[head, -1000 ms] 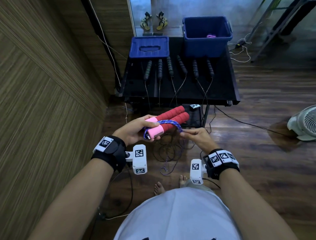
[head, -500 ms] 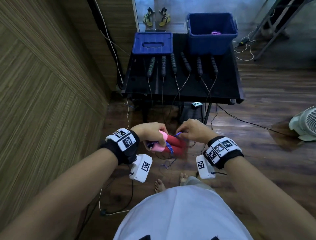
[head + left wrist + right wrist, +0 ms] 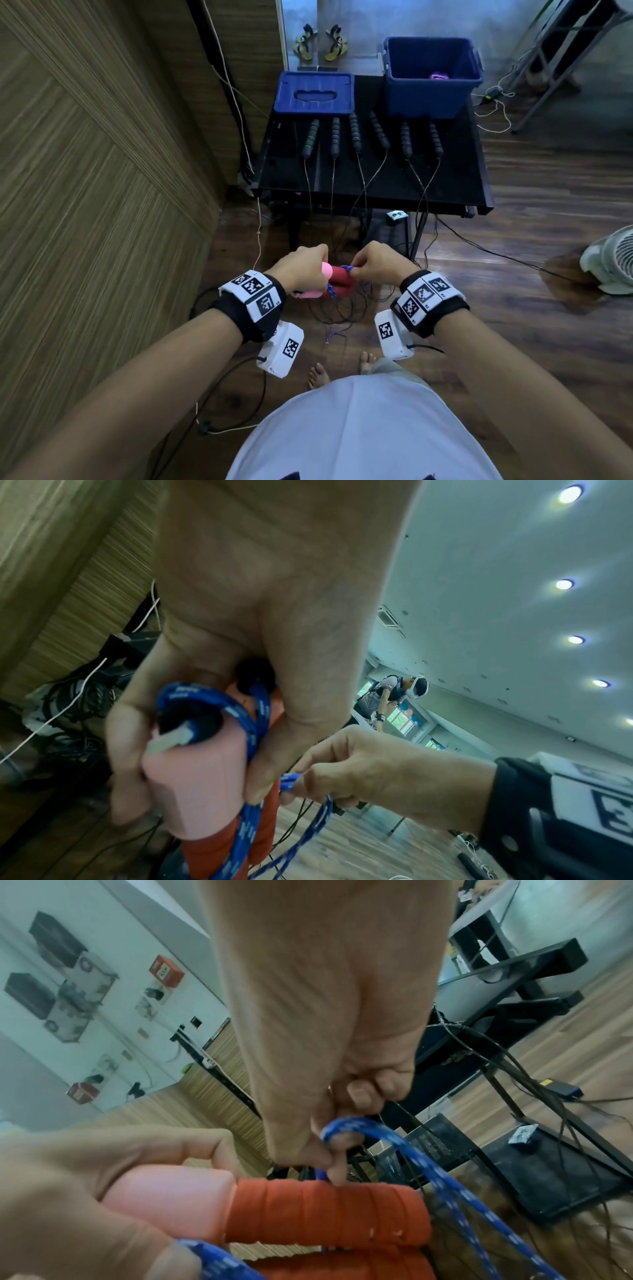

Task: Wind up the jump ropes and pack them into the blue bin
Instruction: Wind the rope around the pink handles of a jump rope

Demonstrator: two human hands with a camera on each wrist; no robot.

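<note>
A: From the head view, what is held?

B: The left hand (image 3: 301, 274) grips the 2 red handles (image 3: 340, 286) side by side, so they serve as a core for winding. The right hand (image 3: 375, 265) pinches the blue rope (image 3: 347, 269) just above them. The blue bin (image 3: 433, 99) stands at the far right corner of the black table (image 3: 455, 185), well apart from the hands, with something pink inside. 6 dark handles (image 3: 352, 137) lie in a row before it, their cords hanging over the near edge.

A: And the left wrist view?

B: Fingers curl round the pink handle ends (image 3: 195, 785); the rope loops over the top and runs down toward the pinching right hand (image 3: 369, 767).

A: The right wrist view?

B: Thumb and forefinger (image 3: 337, 1161) hold a rope bend touching the red grip, likely to lay the next turn. Open floor lies between the person and the table, though hanging cords crowd the near edge.
</note>
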